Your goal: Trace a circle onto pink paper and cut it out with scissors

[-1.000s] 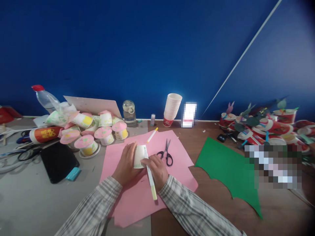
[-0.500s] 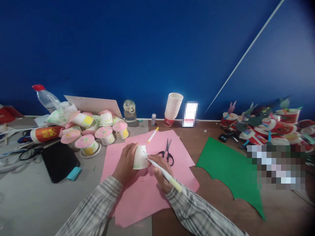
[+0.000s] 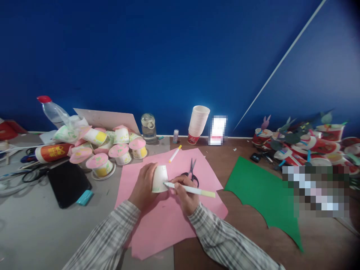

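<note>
My left hand (image 3: 144, 185) is closed round the left side of a white paper cup (image 3: 159, 179), which stands upside down with faint green strokes near its lower edge. In my right hand (image 3: 185, 195) is a white marker (image 3: 194, 189) with a pale yellow-green end, its tip touching or very near the cup's lower right side. Beneath both hands lies pink paper (image 3: 163, 232). Black-handled scissors (image 3: 192, 174) rest on it just beyond my right hand, and a yellow-capped marker (image 3: 175, 154) lies farther back.
Several decorated cups with pink discs (image 3: 99, 165) crowd the left, near a black tablet-like object (image 3: 69, 184). A water jar (image 3: 148, 129) and a leaning cup stack (image 3: 198, 125) stand along the blue wall. Green paper (image 3: 261, 197) lies right, before a pile of red cups (image 3: 317, 144).
The marker tip has moved down the cup toward its lower right edge. My right hand has turned, so the marker lies flatter. My left hand still holds the cup.
</note>
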Demonstrator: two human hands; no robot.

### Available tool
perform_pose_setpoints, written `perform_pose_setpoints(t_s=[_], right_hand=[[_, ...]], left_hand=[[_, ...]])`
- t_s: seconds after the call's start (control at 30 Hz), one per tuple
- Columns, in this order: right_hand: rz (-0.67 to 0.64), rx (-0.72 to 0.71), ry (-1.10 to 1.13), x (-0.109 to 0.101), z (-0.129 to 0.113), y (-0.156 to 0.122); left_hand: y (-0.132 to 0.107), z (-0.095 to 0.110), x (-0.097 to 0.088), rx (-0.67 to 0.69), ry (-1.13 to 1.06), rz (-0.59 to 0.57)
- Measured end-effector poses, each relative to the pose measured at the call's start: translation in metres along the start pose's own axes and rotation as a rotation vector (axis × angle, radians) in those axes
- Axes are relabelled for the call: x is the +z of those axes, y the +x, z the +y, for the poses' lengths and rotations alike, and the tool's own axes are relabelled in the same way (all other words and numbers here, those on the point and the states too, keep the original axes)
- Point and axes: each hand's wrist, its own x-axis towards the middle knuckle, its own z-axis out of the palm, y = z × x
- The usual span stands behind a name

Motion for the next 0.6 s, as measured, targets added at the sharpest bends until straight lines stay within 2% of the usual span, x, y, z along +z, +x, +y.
perform_pose_setpoints(t_s=[0.17,0.6], right_hand=[[-0.012,-0.047,-0.06,-0.0002,-0.0003,-0.0001],[-0.009,-0.06,-0.121,-0.0007,0.0003,-0.0002]], left_hand=[[0.0002,-0.0014,0.0008,0.0,0.006,0.003],[0.0002,-0.0006,0.0003,0.002,0.003,0.007]])
